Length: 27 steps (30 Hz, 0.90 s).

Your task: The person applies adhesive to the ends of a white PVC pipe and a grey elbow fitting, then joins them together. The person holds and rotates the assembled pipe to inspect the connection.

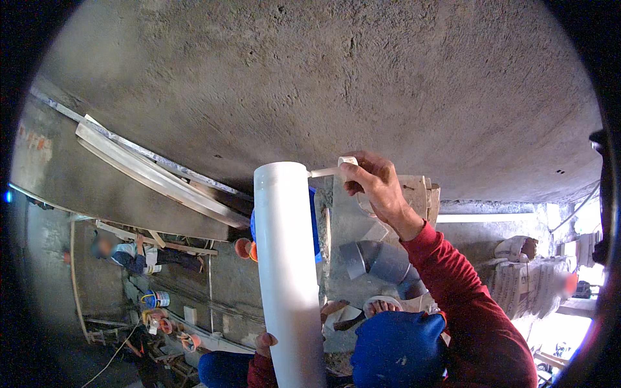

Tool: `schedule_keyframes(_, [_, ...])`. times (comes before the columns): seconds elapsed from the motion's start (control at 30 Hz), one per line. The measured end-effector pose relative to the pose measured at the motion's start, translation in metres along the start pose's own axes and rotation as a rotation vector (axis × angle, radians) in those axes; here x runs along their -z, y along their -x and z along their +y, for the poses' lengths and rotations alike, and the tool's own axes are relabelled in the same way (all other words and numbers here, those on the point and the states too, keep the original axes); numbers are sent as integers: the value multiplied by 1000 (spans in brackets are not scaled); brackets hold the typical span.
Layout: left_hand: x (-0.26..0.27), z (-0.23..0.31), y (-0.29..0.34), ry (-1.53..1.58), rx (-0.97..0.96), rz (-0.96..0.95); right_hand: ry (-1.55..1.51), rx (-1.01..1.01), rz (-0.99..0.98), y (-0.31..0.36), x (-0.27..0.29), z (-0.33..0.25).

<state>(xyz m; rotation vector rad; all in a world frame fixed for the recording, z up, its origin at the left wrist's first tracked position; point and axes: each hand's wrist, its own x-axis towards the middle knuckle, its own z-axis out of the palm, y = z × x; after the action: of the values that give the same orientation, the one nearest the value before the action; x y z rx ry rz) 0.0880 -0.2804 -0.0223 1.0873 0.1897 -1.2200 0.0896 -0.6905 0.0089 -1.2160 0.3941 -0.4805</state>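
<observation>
A long white plastic pipe (289, 278) stands up in front of me, its far end near the rough concrete wall. Low on its left side, my left hand (264, 344) closes around it; most of the fingers are hidden behind the pipe. Beside the pipe's upper end, my right hand (378, 184) pinches a small roll of white tape (348, 161). A short strip stretches from the roll to the pipe's rim. A slightly shiny band, which looks like wrapped tape, circles that end.
A blue bucket (316, 223) stands partly behind the pipe. Grey pipe elbows (381, 262) lie beneath my right forearm. Stacked sacks (527, 288) are at the right. Long boards (162, 171) lean at the left, near another person (152, 254) and a small bucket (156, 299).
</observation>
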Motion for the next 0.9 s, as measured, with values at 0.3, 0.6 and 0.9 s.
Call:
schedule_keyframes(0.3, [-8,6,-1,-33,9,18,-224,19,108,0,-6,-2])
schedule_keyframes(0.6, [-15,9,3,-69,17,24,-52,-104,56,1,2,6])
schedule_keyframes(0.9, [-18,14,12,-123,29,30,-84,-35,-34,-9,-6,6])
